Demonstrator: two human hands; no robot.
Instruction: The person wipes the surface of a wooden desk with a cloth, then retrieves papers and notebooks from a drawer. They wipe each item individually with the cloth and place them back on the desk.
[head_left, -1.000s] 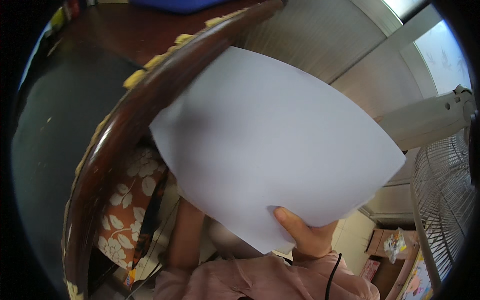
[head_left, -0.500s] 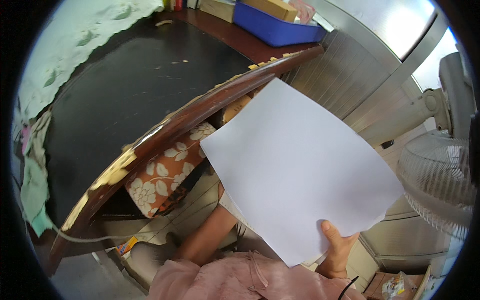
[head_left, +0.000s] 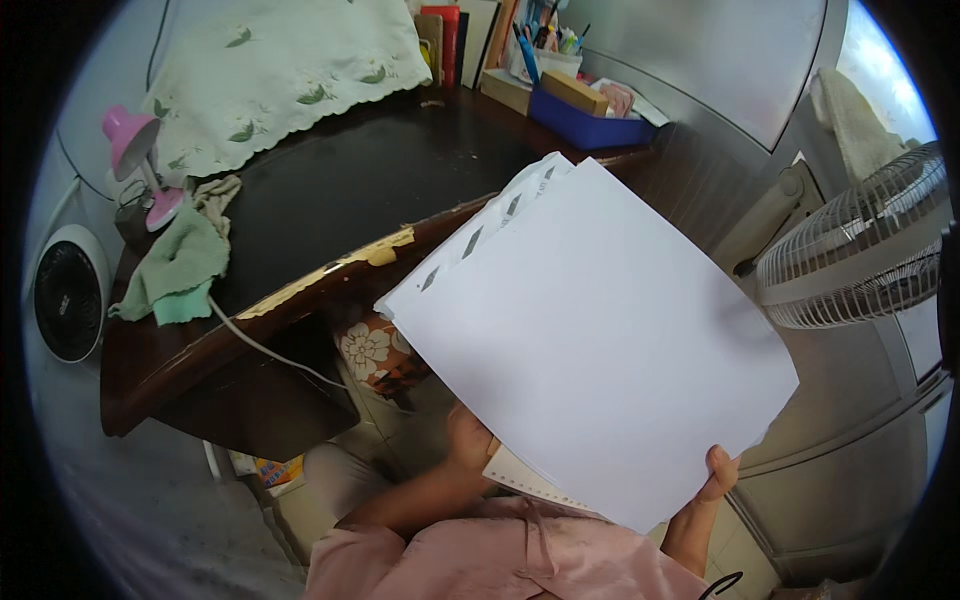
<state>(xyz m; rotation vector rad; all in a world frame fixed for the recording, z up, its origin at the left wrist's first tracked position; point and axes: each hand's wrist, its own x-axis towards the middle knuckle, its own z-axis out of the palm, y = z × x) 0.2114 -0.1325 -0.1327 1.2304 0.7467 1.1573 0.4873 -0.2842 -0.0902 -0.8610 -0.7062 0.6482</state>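
A large white sheet of paper lies tilted above my lap, in front of the desk. Behind its upper left edge shows a white wrapper with dark printed marks. Under its lower left edge sticks out cream paper with a row of punched holes. My right hand is closed on the sheet's lower right edge, thumb on top, other fingers hidden underneath. At the lower left, my left hand is closed at the edge of the hole-punched paper; its fingertips are mostly hidden.
A dark desk with a chipped front edge stands ahead. On it are a blue tray, a green cloth and a pink lamp. A fan stands close on the right, a flowered orange cushion below the desk.
My view has swung up and left, showing more of the desk. The wrapper behind the sheet has come into sight. My right thumb now lies nearer the sheet's right edge.
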